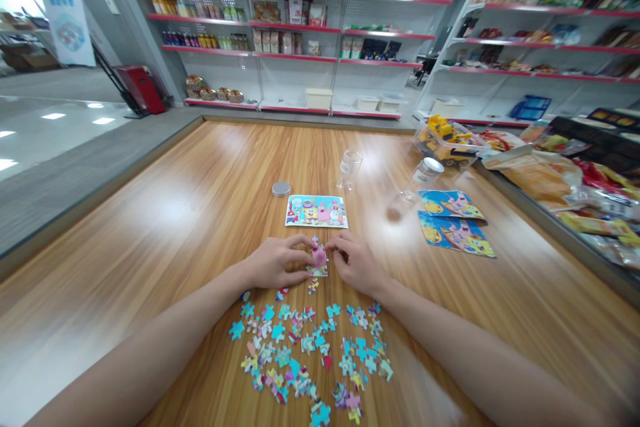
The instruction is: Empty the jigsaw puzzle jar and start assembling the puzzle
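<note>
A small section of joined jigsaw pieces (319, 260), mostly pink with a bit of green, lies flat on the table between my hands. From its left side, my left hand (277, 261) holds it with spread fingertips, thumb near its lower edge. At the right edge, my right hand (357, 265) has curled fingers, with the index fingertip touching the section; anything pinched inside is hidden. Just below sits a loose yellowish puzzle piece (313, 286). Many loose pieces (283, 355), largely light blue, are scattered nearer to me. Beyond my hands lies a cartoon reference picture (317, 212).
Past the picture are a silver lid (281, 189) and a clear jar (351, 168). Another lidded jar (424, 177) and folded cartoon sheets (457, 223) lie to the right. A toy-filled plastic bin (450, 140) stands at the far right corner, near packaged snacks (595, 193).
</note>
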`<control>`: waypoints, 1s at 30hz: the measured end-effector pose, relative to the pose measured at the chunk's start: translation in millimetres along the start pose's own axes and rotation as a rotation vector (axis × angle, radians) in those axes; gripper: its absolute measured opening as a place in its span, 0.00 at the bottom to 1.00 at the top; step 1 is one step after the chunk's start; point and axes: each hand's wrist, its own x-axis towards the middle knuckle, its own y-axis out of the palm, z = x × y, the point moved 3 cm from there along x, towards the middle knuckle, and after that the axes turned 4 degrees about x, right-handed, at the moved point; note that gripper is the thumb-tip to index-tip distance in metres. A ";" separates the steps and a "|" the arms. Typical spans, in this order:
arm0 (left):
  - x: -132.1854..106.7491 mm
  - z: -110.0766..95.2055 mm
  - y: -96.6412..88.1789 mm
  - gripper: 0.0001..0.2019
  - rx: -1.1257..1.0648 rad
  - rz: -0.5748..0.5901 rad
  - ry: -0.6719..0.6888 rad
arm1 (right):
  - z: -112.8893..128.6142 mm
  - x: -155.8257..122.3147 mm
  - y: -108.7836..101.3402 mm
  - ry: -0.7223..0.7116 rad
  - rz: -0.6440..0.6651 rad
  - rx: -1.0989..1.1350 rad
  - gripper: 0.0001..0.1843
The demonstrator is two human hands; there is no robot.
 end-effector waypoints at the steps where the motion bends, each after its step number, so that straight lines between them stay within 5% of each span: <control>1: 0.1 -0.2 -0.4 0.14 -0.006 -0.003 -0.003 | 0.7 0.3 -0.5 0.002 0.004 0.000 0.14; 9: 0.8 -2.3 -4.4 0.13 -0.107 -0.007 -0.012 | 4.2 2.1 -4.1 -0.010 0.097 -0.006 0.10; 16: 1.1 15.6 -11.8 0.14 -0.462 -0.184 -0.242 | -2.9 2.3 -3.7 0.184 0.102 0.120 0.10; 19: 2.0 13.4 -10.7 0.15 -0.435 -0.131 -0.232 | -9.0 3.6 -14.3 0.304 0.198 0.238 0.10; 24: 2.1 2.8 -7.4 0.11 -0.311 0.027 -0.116 | -14.8 0.7 -39.0 0.349 0.591 0.197 0.08; 30: 2.5 -1.4 -8.6 0.16 -0.124 0.108 -0.091 | -8.8 -5.8 -34.6 0.145 0.437 -0.010 0.05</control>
